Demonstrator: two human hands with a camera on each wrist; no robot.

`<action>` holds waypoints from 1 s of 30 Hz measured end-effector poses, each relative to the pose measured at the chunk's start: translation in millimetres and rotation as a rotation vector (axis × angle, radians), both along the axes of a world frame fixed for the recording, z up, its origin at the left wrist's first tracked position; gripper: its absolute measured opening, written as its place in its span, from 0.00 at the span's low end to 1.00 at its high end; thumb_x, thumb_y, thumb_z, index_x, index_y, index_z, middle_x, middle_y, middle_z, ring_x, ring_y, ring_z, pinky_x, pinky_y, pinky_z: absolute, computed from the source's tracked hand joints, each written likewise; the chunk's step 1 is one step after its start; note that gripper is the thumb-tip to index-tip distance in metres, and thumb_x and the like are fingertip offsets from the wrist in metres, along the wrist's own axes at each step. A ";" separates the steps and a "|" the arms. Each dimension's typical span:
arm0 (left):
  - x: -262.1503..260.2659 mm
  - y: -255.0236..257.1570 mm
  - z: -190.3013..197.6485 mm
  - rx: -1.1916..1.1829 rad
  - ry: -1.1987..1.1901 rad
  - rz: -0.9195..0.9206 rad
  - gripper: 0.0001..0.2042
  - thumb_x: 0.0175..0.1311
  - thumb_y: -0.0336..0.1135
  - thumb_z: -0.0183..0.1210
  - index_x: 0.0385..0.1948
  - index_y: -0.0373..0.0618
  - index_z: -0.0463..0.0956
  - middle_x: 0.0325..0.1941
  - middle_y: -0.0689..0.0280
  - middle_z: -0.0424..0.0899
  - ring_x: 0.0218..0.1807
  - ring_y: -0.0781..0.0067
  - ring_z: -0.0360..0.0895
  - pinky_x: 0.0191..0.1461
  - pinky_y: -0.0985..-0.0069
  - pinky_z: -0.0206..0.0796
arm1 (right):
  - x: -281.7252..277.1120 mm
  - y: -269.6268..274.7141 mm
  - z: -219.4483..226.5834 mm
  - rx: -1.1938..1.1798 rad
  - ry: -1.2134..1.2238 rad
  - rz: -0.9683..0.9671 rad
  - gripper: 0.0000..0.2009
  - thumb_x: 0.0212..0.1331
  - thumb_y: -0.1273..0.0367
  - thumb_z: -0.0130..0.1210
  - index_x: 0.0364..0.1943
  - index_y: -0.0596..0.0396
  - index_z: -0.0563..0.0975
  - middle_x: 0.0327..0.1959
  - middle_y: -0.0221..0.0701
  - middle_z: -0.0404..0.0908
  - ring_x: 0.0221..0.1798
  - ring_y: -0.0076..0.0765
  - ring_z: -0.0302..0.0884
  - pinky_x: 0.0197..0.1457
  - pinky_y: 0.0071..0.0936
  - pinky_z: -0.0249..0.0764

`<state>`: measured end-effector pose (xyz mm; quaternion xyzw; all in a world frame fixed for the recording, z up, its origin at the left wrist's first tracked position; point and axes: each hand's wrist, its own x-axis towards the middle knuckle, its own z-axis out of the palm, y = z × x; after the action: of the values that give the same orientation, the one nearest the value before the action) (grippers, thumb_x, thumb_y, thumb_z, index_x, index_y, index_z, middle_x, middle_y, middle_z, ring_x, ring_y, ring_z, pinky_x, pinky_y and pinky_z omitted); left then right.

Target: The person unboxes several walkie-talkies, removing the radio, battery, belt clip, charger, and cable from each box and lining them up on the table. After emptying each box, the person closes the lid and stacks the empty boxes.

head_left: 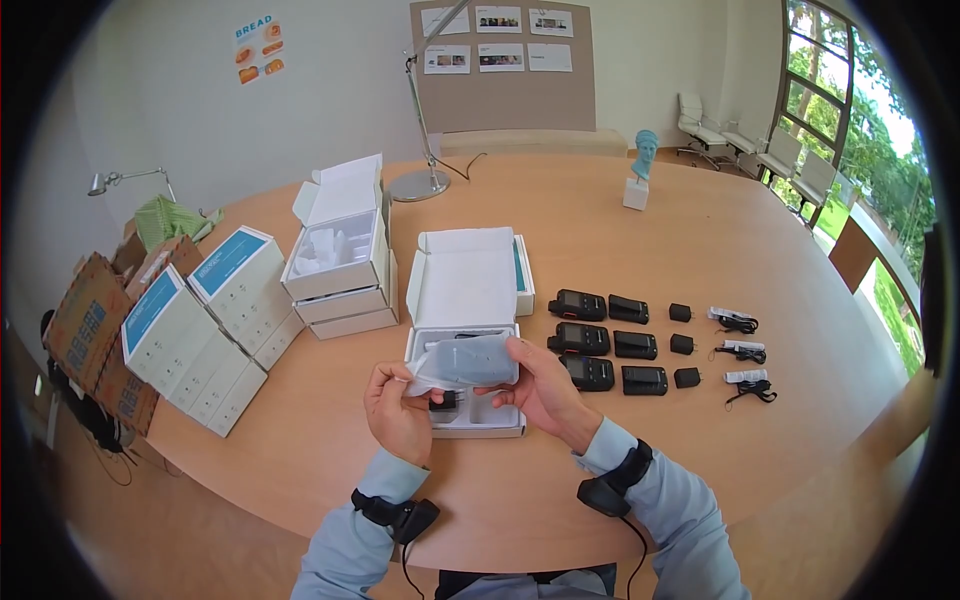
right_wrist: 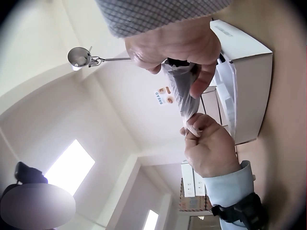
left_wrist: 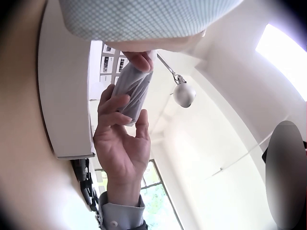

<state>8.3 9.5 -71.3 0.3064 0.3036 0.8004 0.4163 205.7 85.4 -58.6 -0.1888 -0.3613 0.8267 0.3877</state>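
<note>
A dark, flat device in a translucent plastic bag (head_left: 462,360) is held up over an open white box (head_left: 465,275). My left hand (head_left: 400,412) pinches the gathered end of the bag at its left, which shows closely in the right wrist view. On the other side my right hand (head_left: 548,392) grips the wrapped device, thumb on top and fingers beneath. In the left wrist view the right hand's fingers (left_wrist: 115,117) lie along the bag. A black power adapter (head_left: 446,400) sits in the box's tray, partly hidden by the hands and the bag.
Right of the box lie rows of black handheld devices (head_left: 583,339), flat black pieces (head_left: 636,345), adapters (head_left: 682,344) and coiled cords (head_left: 741,351). Stacked open boxes (head_left: 340,262) and closed white boxes (head_left: 190,350) stand left. A lamp (head_left: 420,185) and small bust (head_left: 645,160) stand behind.
</note>
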 end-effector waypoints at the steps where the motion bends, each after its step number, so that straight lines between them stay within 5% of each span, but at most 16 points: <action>1: -1.6 0.3 -1.6 0.052 -0.056 -0.034 0.04 0.71 0.26 0.46 0.35 0.43 0.69 0.38 0.59 0.79 0.33 0.62 0.78 0.35 0.67 0.72 | 0.4 -0.2 0.9 0.001 -0.027 -0.002 0.21 0.78 0.55 0.49 0.62 0.58 0.72 0.55 0.41 0.83 0.45 0.46 0.87 0.34 0.31 0.82; 5: -5.8 -3.9 6.9 0.090 -0.122 -0.050 0.03 0.62 0.25 0.46 0.29 0.43 0.69 0.35 0.62 0.74 0.38 0.58 0.78 0.40 0.62 0.74 | 0.1 -1.6 1.8 0.021 -0.088 -0.013 0.22 0.79 0.55 0.45 0.63 0.58 0.73 0.54 0.43 0.84 0.44 0.46 0.88 0.36 0.30 0.81; 18: -29.7 -3.4 24.7 0.297 -0.028 0.227 0.04 0.65 0.25 0.46 0.32 0.42 0.71 0.40 0.60 0.79 0.39 0.59 0.77 0.48 0.62 0.72 | 19.9 16.2 14.6 0.111 -0.138 -0.131 0.21 0.79 0.57 0.48 0.65 0.56 0.74 0.50 0.39 0.86 0.40 0.42 0.89 0.35 0.29 0.81; 20: -30.8 -3.6 19.2 0.282 0.431 0.447 0.06 0.63 0.22 0.47 0.30 0.39 0.73 0.40 0.59 0.80 0.41 0.62 0.78 0.50 0.66 0.71 | 27.9 23.7 20.6 0.100 -0.127 -0.253 0.19 0.79 0.58 0.48 0.60 0.57 0.76 0.47 0.38 0.86 0.38 0.41 0.89 0.34 0.29 0.81; 21: -27.6 -6.7 17.5 0.281 0.431 0.450 0.06 0.63 0.22 0.47 0.30 0.39 0.73 0.40 0.59 0.80 0.41 0.62 0.78 0.50 0.66 0.71 | 32.3 25.6 26.2 0.101 -0.122 -0.279 0.18 0.79 0.58 0.47 0.54 0.59 0.77 0.44 0.38 0.87 0.37 0.41 0.89 0.34 0.29 0.81; 23: -4.4 -15.2 26.0 0.095 0.983 0.311 0.06 0.59 0.19 0.49 0.27 0.38 0.76 0.40 0.58 0.81 0.42 0.61 0.78 0.53 0.71 0.71 | 39.9 30.2 31.5 0.110 -0.111 -0.303 0.18 0.79 0.58 0.47 0.53 0.60 0.77 0.43 0.39 0.87 0.37 0.41 0.89 0.34 0.29 0.81; 27: 13.4 -7.6 15.4 0.080 1.221 0.121 0.06 0.54 0.18 0.52 0.25 0.40 0.77 0.43 0.55 0.82 0.49 0.57 0.78 0.53 0.64 0.71 | 46.7 31.6 40.1 0.140 -0.092 -0.360 0.19 0.79 0.57 0.47 0.50 0.61 0.78 0.40 0.38 0.87 0.34 0.40 0.88 0.33 0.28 0.80; 30: 13.5 -1.0 1.1 0.213 1.545 0.091 0.05 0.55 0.21 0.56 0.27 0.42 0.79 0.45 0.56 0.85 0.58 0.50 0.78 0.65 0.56 0.68 | 48.4 30.0 43.5 0.169 -0.096 -0.375 0.19 0.79 0.57 0.48 0.49 0.61 0.79 0.39 0.38 0.86 0.32 0.38 0.88 0.31 0.26 0.80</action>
<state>21.9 8.5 -70.2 0.8024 0.4414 0.4011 0.0220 254.1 115.4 -15.1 -0.2588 -0.4060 0.6969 0.5315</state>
